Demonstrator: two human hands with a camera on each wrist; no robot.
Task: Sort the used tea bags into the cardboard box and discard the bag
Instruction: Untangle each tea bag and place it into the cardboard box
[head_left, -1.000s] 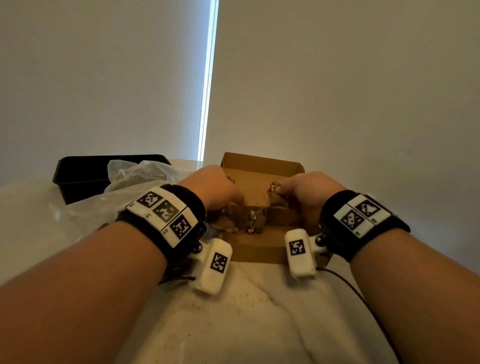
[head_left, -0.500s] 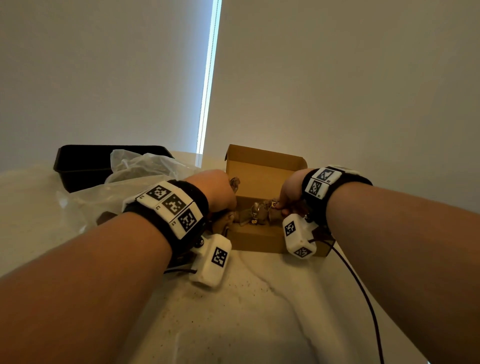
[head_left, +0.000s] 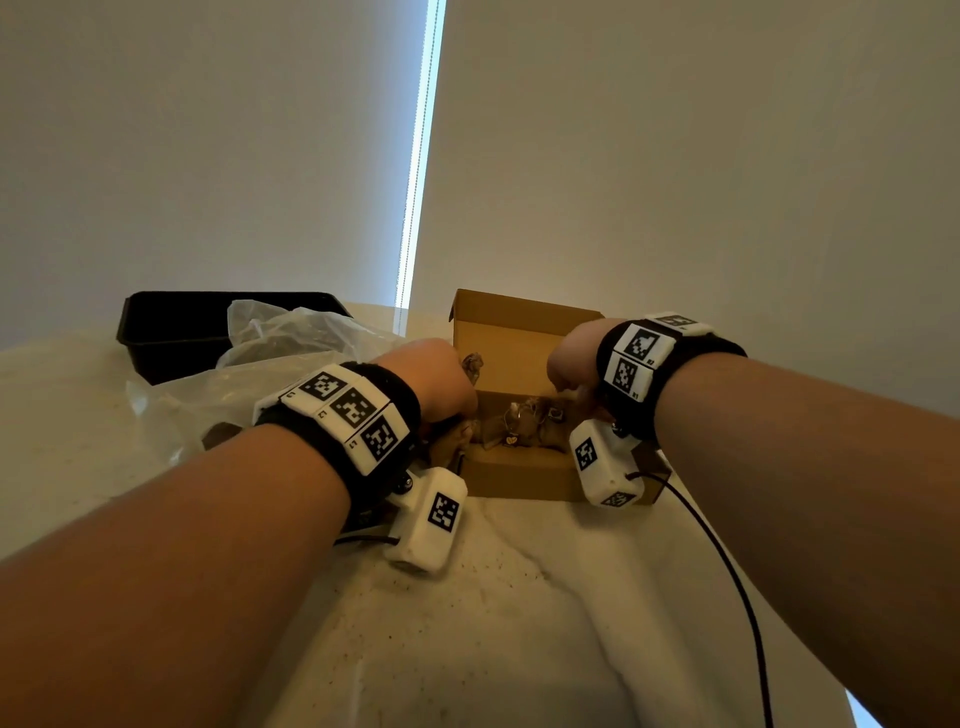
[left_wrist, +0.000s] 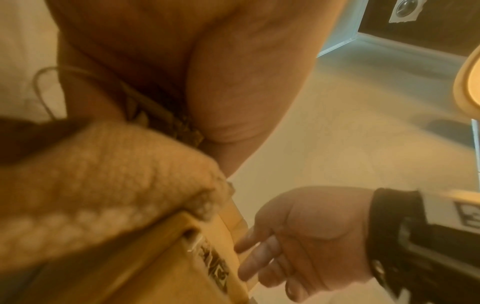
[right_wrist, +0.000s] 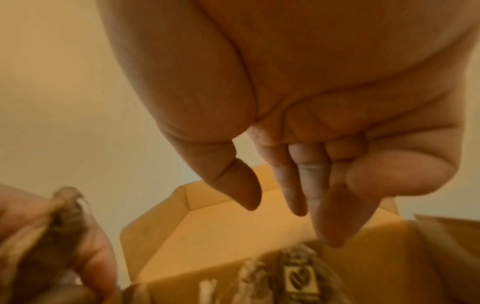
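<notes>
An open cardboard box (head_left: 519, 470) stands on the pale table, with several used tea bags (head_left: 524, 426) lying in it. My left hand (head_left: 457, 384) is at the box's left edge, fingers curled, and grips a brown tea bag (head_left: 472, 364) that sticks up past the knuckles. The left wrist view shows the tea bag (left_wrist: 168, 121) and its string pressed against the palm. My right hand (head_left: 569, 371) hovers over the right side of the box. In the right wrist view the right hand (right_wrist: 285, 216) points straight fingers down at the box (right_wrist: 207, 236) and holds nothing.
A crumpled clear plastic bag (head_left: 291, 358) with dark contents lies left of the box. Behind it stands a black tray (head_left: 171, 332). Tea crumbs speckle the table (head_left: 493, 597) in front of the box. A wall rises close behind.
My right hand let go of the tagged tea bag in the box, rose and opened. My left hand lifted slightly at the box's left edge with its tea bag.
</notes>
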